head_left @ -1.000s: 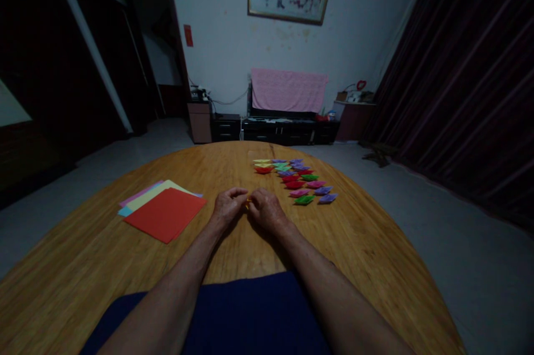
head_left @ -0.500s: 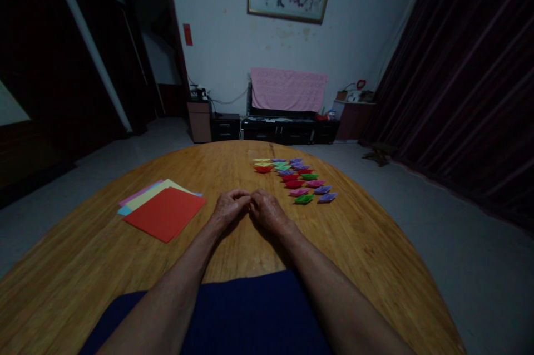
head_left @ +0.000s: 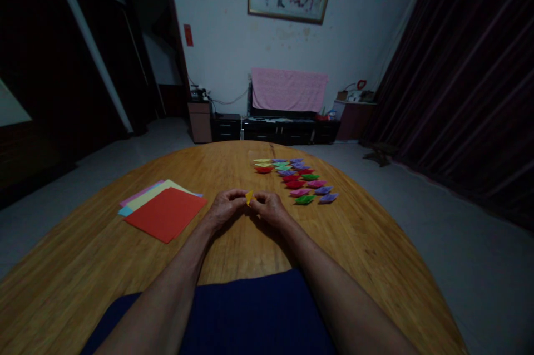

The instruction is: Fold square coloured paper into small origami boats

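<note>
Both bare forearms [head_left: 164, 288] slant inward; the left hand [head_left: 224, 207] and right hand [head_left: 270, 208] nearly meet, fingers [head_left: 237, 194] curled and pinching, short of the worktop's [head_left: 375, 249] far edge.

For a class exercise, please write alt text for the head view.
A left hand and right hand hold a small folded yellow paper over a round brown wooden table; colourful boat-shaped paper folds lie right, flat coloured paper sheets left.

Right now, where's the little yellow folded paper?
In the head view, the small yellow paper is just below centre, held between the left hand and right hand, right of the red paper.
</note>
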Action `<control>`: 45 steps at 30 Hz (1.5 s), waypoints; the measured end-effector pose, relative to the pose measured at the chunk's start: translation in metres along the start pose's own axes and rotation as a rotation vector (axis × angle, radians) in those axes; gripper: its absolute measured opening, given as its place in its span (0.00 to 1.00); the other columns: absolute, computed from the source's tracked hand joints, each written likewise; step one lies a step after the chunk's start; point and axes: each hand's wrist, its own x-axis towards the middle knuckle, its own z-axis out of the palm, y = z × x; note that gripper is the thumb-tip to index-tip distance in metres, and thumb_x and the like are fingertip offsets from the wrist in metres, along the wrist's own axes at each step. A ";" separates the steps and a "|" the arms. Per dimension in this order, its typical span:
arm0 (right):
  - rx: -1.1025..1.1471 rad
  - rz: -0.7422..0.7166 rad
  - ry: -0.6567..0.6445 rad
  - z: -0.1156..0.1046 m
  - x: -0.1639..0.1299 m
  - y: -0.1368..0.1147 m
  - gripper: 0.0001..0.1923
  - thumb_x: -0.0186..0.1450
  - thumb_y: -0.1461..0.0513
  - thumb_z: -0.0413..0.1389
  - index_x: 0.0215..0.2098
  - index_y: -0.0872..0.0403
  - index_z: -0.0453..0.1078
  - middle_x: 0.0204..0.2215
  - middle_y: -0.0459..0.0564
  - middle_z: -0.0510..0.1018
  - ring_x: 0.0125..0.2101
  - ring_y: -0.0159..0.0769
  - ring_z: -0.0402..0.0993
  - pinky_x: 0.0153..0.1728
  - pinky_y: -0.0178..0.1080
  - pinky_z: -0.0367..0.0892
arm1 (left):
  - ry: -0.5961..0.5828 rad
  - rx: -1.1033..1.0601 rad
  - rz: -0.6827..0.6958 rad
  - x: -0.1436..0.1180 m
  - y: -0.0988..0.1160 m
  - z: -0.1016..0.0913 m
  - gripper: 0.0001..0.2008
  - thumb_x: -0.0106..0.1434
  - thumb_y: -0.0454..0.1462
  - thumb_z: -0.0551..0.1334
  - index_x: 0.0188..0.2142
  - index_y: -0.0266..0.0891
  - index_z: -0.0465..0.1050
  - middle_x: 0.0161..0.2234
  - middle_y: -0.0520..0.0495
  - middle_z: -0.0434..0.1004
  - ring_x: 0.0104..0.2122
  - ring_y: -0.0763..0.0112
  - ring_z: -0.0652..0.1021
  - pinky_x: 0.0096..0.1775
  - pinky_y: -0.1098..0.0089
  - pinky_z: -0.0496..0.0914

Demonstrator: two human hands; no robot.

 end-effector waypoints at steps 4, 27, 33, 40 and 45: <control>0.038 0.022 0.008 -0.002 -0.001 -0.003 0.09 0.58 0.59 0.58 0.26 0.57 0.74 0.23 0.50 0.77 0.23 0.31 0.71 0.24 0.32 0.62 | 0.012 -0.023 -0.020 -0.003 0.004 0.001 0.13 0.45 0.34 0.73 0.32 0.34 0.78 0.25 0.47 0.80 0.25 0.71 0.78 0.32 0.71 0.71; 0.040 0.039 -0.023 0.002 -0.003 -0.004 0.10 0.58 0.61 0.55 0.21 0.56 0.70 0.18 0.46 0.71 0.19 0.27 0.64 0.19 0.29 0.56 | 0.199 0.152 0.115 0.007 -0.004 0.000 0.11 0.47 0.40 0.69 0.28 0.37 0.73 0.19 0.56 0.69 0.18 0.77 0.68 0.23 0.76 0.61; 0.094 0.084 -0.073 0.001 -0.009 -0.011 0.13 0.60 0.56 0.58 0.23 0.56 0.71 0.21 0.48 0.72 0.23 0.29 0.67 0.21 0.30 0.59 | 0.245 0.126 0.158 0.015 -0.016 -0.002 0.11 0.47 0.40 0.69 0.29 0.37 0.73 0.19 0.56 0.70 0.17 0.77 0.68 0.22 0.76 0.61; 0.002 0.022 0.004 0.006 -0.007 -0.007 0.08 0.55 0.59 0.63 0.28 0.56 0.73 0.25 0.48 0.75 0.27 0.32 0.71 0.26 0.33 0.65 | 0.278 0.086 0.169 0.017 -0.016 -0.002 0.11 0.47 0.40 0.69 0.29 0.37 0.74 0.20 0.56 0.71 0.19 0.77 0.70 0.23 0.76 0.64; 0.052 -0.021 0.053 0.008 -0.002 0.002 0.09 0.57 0.57 0.60 0.29 0.55 0.72 0.25 0.47 0.75 0.27 0.31 0.70 0.27 0.32 0.64 | 0.296 0.055 0.155 0.014 -0.009 0.003 0.14 0.44 0.41 0.71 0.29 0.36 0.74 0.20 0.55 0.72 0.19 0.76 0.71 0.24 0.75 0.65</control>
